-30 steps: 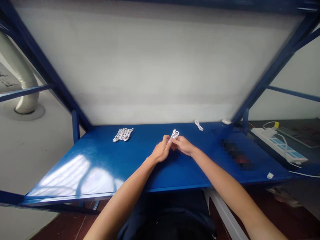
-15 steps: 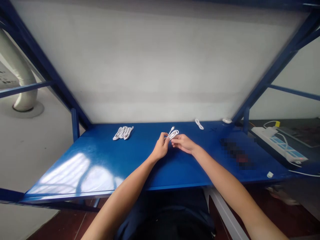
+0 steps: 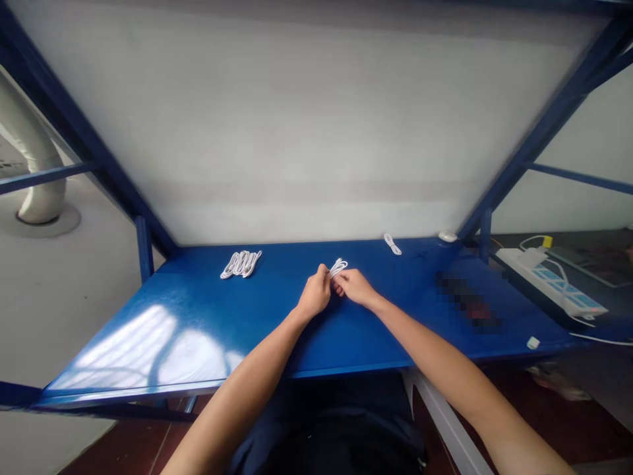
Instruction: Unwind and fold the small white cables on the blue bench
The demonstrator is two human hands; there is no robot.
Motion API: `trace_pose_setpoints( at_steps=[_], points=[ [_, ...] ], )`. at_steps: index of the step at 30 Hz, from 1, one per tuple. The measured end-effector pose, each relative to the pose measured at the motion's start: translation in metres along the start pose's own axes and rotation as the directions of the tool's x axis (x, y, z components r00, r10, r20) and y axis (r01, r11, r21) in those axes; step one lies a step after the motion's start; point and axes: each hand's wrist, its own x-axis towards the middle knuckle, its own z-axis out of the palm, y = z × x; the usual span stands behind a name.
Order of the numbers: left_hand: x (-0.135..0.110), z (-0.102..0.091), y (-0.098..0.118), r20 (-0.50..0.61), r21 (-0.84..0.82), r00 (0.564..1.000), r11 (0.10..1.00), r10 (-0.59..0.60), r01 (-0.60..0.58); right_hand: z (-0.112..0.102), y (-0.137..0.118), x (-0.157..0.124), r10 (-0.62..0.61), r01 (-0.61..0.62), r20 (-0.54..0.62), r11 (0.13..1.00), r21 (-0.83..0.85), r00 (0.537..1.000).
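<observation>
A small coil of white cable (image 3: pixel 339 267) sits pinched between my two hands, above the middle of the blue table (image 3: pixel 376 340). My left hand (image 3: pixel 314 295) grips it with the fingers closed. My right hand (image 3: pixel 353 287) holds it from the other side, fingertips against the loops. The cable's ends are hidden by my fingers. Further left on the table lies a row of several bundled white cables (image 3: pixel 241 264). A single small white cable bundle (image 3: pixel 392 244) lies at the back edge, to the right of my hands.
A white rounded object (image 3: pixel 448 236) sits at the table's back right corner. A pixelated, blurred item (image 3: pixel 467 302) lies to the right, with a small white block (image 3: pixel 533 342) near the front edge. A white power strip (image 3: pixel 548 287) lies beyond the table's right end.
My hands have closed in around the coil, and the connector that stood above it no longer shows. The view has shifted slightly.
</observation>
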Motion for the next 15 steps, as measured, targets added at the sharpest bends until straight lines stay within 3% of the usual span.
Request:
trace_pose_setpoints(
  at_steps=[8,15],
  points=[
    [-0.001,0.001,0.003,0.075,0.26,0.997,0.965,0.009,-0.028,-0.004,0.001,0.004,0.179,-0.203,0.112,0.946,0.252,0.977],
    [-0.003,-0.003,0.006,0.153,0.347,0.988,0.938,-0.026,-0.029,-0.012,-0.005,0.001,0.19,-0.234,0.222,0.953,0.192,0.956]
  ],
)
